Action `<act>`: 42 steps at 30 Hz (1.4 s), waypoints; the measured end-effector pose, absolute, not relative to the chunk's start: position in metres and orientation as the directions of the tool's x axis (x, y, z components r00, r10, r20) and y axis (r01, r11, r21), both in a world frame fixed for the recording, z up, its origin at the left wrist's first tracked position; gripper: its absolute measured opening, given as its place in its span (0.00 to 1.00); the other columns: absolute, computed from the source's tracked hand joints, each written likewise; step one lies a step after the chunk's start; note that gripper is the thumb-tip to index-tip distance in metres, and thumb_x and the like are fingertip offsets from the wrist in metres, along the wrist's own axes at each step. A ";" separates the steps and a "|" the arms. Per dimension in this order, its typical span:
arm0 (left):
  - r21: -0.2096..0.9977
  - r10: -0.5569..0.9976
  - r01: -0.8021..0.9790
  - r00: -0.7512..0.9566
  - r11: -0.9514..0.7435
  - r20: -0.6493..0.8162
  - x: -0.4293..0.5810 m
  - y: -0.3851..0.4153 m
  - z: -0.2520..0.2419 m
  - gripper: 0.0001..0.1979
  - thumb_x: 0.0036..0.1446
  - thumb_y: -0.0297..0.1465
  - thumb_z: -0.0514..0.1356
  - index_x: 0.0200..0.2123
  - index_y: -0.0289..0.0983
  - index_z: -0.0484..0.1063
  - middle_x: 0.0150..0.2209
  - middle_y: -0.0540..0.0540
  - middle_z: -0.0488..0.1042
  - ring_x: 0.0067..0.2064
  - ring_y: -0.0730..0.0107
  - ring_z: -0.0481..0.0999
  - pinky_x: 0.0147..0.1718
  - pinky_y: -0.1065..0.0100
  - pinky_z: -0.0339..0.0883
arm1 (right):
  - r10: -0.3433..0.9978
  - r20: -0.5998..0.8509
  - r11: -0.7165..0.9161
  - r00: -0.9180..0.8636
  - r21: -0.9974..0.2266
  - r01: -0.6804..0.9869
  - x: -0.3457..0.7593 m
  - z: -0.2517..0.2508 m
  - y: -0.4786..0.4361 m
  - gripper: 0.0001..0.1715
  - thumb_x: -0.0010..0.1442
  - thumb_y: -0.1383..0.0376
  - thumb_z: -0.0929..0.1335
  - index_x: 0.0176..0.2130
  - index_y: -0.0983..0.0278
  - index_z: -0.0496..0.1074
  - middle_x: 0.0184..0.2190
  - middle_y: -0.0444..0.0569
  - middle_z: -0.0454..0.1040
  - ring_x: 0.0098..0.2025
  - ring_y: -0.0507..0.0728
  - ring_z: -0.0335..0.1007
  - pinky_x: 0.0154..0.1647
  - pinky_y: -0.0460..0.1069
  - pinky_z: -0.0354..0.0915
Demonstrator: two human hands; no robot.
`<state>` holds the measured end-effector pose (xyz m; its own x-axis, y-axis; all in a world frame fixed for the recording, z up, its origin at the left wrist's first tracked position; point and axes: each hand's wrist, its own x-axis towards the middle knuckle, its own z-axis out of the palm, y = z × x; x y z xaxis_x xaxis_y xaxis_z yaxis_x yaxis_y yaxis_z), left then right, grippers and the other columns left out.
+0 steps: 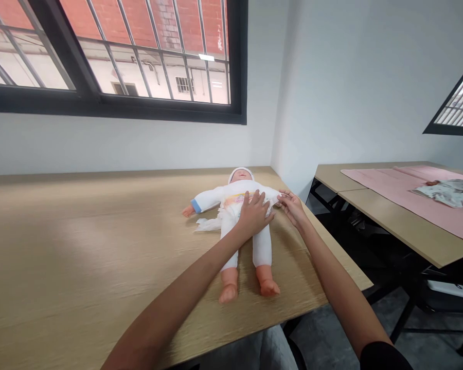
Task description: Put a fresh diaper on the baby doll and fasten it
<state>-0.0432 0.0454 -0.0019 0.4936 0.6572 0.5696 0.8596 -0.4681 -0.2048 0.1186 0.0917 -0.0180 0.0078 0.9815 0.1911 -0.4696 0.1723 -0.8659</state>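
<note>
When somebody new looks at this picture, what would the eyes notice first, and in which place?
Probably the doll in white clothes, lying face up near the right end of the wooden table, with the person's left hand spread over its middle and right hand at its side. Next, perhaps, the pink cloth on the other table at right, and the barred window at upper left.

We log doll body (231, 203) matt cloth, feet (268, 286) smooth plastic; table (100, 246) wood-look, faint sheen; window bars (160, 50) shiny metal.
</note>
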 end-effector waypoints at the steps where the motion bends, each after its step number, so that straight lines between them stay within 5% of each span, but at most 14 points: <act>1: -0.206 0.660 0.861 0.493 -0.466 0.567 -0.043 0.046 -0.002 0.20 0.63 0.41 0.53 0.49 0.35 0.74 0.57 0.36 0.69 0.62 0.45 0.61 0.59 0.40 0.51 | 0.983 0.185 0.161 -0.003 -0.862 -0.481 0.118 -0.016 0.090 0.20 0.42 0.67 0.76 0.37 0.63 0.71 0.31 0.44 0.75 0.32 0.49 0.72 0.34 0.44 0.70; 9: -0.213 0.651 0.870 0.477 -0.444 0.590 -0.043 0.044 0.000 0.22 0.63 0.41 0.53 0.54 0.33 0.69 0.56 0.36 0.69 0.61 0.48 0.62 0.59 0.43 0.53 | 0.980 0.171 0.090 -0.102 -0.836 -0.541 0.120 -0.014 0.086 0.23 0.43 0.67 0.77 0.38 0.61 0.68 0.29 0.42 0.75 0.31 0.49 0.72 0.35 0.45 0.72; 16: -0.225 0.660 0.864 0.491 -0.450 0.569 -0.044 0.046 -0.004 0.21 0.64 0.42 0.50 0.48 0.34 0.73 0.56 0.37 0.70 0.61 0.47 0.62 0.58 0.42 0.53 | 0.978 0.173 0.080 -0.113 -0.821 -0.565 0.118 -0.014 0.086 0.22 0.43 0.67 0.77 0.36 0.61 0.66 0.28 0.41 0.74 0.30 0.49 0.71 0.34 0.44 0.72; 22: -0.308 0.624 0.842 0.537 -0.444 0.568 -0.039 0.043 0.001 0.21 0.64 0.39 0.52 0.52 0.28 0.69 0.56 0.32 0.68 0.58 0.50 0.64 0.58 0.52 0.55 | 0.981 0.179 0.107 -0.070 -0.812 -0.574 0.119 -0.013 0.086 0.21 0.42 0.67 0.78 0.32 0.62 0.66 0.28 0.40 0.73 0.32 0.49 0.71 0.34 0.44 0.72; 27: -0.304 0.646 0.818 0.573 -0.488 0.504 -0.040 0.044 0.003 0.21 0.65 0.40 0.51 0.43 0.28 0.73 0.42 0.35 0.75 0.49 0.53 0.71 0.54 0.55 0.58 | 0.984 0.178 0.128 -0.032 -0.808 -0.575 0.118 -0.014 0.089 0.22 0.40 0.65 0.78 0.31 0.62 0.65 0.27 0.39 0.72 0.31 0.48 0.70 0.35 0.44 0.73; 34: -0.303 0.618 0.787 0.612 -0.537 0.494 -0.042 0.048 0.003 0.18 0.65 0.39 0.51 0.38 0.30 0.73 0.37 0.37 0.76 0.44 0.55 0.72 0.51 0.56 0.59 | 0.983 0.185 0.150 -0.008 -0.820 -0.552 0.119 -0.014 0.091 0.24 0.39 0.64 0.78 0.26 0.62 0.61 0.26 0.38 0.68 0.31 0.48 0.68 0.36 0.44 0.73; 42: -0.264 0.614 0.784 0.610 -0.562 0.501 -0.044 0.047 -0.002 0.17 0.65 0.38 0.51 0.45 0.31 0.71 0.44 0.37 0.77 0.54 0.56 0.70 0.58 0.54 0.55 | 0.983 0.172 0.104 -0.068 -0.819 -0.565 0.114 -0.013 0.086 0.23 0.40 0.64 0.78 0.28 0.62 0.61 0.27 0.39 0.68 0.32 0.48 0.69 0.39 0.46 0.73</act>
<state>-0.0436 0.0475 -0.0017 0.6097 0.6140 0.5013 0.7835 -0.5625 -0.2641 0.1141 0.0857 -0.0126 -0.0682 0.9828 0.1717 -0.5646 0.1039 -0.8188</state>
